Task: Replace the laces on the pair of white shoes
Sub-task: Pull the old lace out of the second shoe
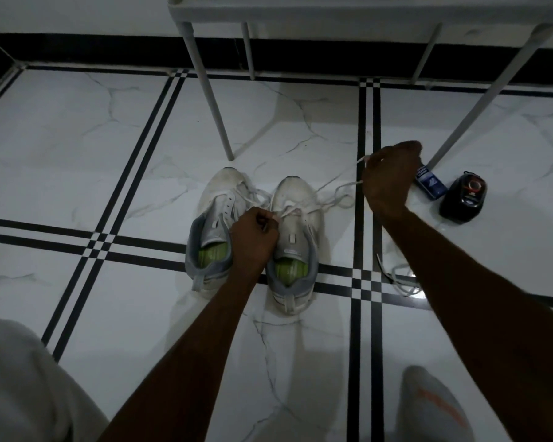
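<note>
Now my left hand (254,232) pinches the lace (336,194) at the right shoe (296,237), frame centre; my right hand (388,177) pinches its free end, stretched toward the upper right.

Both bare forearms reached forward and down. Left hand (253,237) low, knuckles up, fingers curled, pinching lace (288,212) at the fingertips. Right hand (388,180) raised and farther out, wrist bent, fingers closed round the lace end.
</note>
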`<state>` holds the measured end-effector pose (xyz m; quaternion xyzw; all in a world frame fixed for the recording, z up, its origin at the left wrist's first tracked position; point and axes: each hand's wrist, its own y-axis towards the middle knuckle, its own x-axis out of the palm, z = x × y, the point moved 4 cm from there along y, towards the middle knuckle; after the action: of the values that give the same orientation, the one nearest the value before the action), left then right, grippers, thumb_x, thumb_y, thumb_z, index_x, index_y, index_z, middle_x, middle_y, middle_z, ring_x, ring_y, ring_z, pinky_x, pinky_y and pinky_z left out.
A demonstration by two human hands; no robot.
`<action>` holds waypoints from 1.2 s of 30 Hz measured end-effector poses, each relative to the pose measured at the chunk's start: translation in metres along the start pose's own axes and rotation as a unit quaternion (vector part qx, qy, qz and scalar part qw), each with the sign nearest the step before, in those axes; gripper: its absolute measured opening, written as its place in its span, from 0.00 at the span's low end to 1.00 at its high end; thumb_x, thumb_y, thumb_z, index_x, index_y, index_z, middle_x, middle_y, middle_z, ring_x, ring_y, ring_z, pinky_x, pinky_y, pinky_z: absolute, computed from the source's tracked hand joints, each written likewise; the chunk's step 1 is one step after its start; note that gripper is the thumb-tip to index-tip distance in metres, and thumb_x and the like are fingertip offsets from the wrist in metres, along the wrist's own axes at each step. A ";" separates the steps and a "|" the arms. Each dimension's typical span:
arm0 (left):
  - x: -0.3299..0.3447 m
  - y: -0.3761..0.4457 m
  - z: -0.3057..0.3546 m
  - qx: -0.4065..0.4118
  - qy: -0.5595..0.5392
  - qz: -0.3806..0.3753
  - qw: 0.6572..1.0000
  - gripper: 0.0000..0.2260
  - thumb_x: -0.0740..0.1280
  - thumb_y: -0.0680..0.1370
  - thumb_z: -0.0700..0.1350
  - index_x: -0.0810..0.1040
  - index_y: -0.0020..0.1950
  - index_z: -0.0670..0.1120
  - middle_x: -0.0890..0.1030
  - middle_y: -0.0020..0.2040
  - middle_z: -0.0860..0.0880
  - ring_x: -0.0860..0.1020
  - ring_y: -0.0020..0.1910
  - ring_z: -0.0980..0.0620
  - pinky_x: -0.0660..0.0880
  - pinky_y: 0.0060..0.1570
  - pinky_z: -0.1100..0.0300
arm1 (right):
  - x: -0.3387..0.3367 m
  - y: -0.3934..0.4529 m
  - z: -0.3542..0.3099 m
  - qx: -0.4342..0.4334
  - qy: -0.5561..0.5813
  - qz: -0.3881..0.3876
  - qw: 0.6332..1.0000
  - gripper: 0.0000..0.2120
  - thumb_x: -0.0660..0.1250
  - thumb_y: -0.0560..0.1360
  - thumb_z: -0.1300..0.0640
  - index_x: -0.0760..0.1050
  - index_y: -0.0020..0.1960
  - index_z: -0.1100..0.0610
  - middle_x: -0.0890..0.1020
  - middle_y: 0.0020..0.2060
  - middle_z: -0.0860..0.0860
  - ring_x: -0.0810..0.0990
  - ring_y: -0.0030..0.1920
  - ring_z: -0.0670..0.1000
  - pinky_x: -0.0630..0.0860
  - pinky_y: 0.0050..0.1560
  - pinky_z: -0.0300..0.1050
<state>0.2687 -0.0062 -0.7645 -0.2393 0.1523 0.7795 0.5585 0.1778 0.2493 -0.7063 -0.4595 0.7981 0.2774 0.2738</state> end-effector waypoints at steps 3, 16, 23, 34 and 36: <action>0.001 0.000 0.002 -0.005 0.007 0.001 1.000 0.04 0.72 0.77 0.41 0.81 0.48 0.41 0.83 0.41 0.48 0.81 0.43 0.51 0.78 0.49 0.56 | 0.022 -0.018 -0.016 -0.100 -0.066 -0.081 0.989 0.22 0.72 0.72 0.45 0.78 0.61 0.56 0.72 0.67 0.58 0.68 0.68 0.58 0.66 0.68 0.48; 0.000 0.000 0.019 0.016 0.045 -0.014 0.999 0.04 0.71 0.77 0.43 0.81 0.49 0.43 0.81 0.40 0.52 0.78 0.38 0.57 0.74 0.40 0.66 | 0.082 -0.042 -0.008 -0.099 -0.055 -0.201 0.973 0.13 0.70 0.69 0.52 0.81 0.49 0.60 0.80 0.46 0.56 0.78 0.48 0.50 0.71 0.45 0.31; 0.008 -0.013 0.031 0.045 0.051 -0.019 0.997 0.07 0.71 0.76 0.42 0.79 0.46 0.38 0.82 0.38 0.44 0.79 0.37 0.50 0.72 0.39 0.63 | 0.053 -0.057 -0.019 -0.051 0.035 -0.260 0.964 0.04 0.71 0.73 0.64 0.80 0.40 0.63 0.84 0.40 0.57 0.78 0.41 0.48 0.70 0.44 0.32; 0.004 -0.011 0.024 0.055 0.086 -0.008 0.995 0.04 0.69 0.78 0.39 0.83 0.50 0.41 0.84 0.43 0.44 0.82 0.42 0.48 0.77 0.43 0.54 | 0.062 -0.077 -0.022 -0.054 0.093 -0.408 0.907 0.10 0.69 0.75 0.56 0.71 0.38 0.56 0.80 0.39 0.60 0.80 0.40 0.53 0.76 0.43 0.51; 0.001 -0.010 0.021 0.041 0.090 -0.005 0.995 0.06 0.68 0.78 0.38 0.83 0.51 0.41 0.84 0.44 0.43 0.81 0.42 0.48 0.71 0.42 0.61 | 0.061 -0.072 -0.013 0.031 0.173 -0.400 0.900 0.11 0.70 0.74 0.55 0.70 0.37 0.53 0.81 0.41 0.61 0.84 0.44 0.57 0.82 0.47 0.57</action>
<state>0.2733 0.0083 -0.7471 -0.2858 0.2326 0.7451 0.5559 0.2127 0.1743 -0.7530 -0.7721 0.5898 0.0362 0.2337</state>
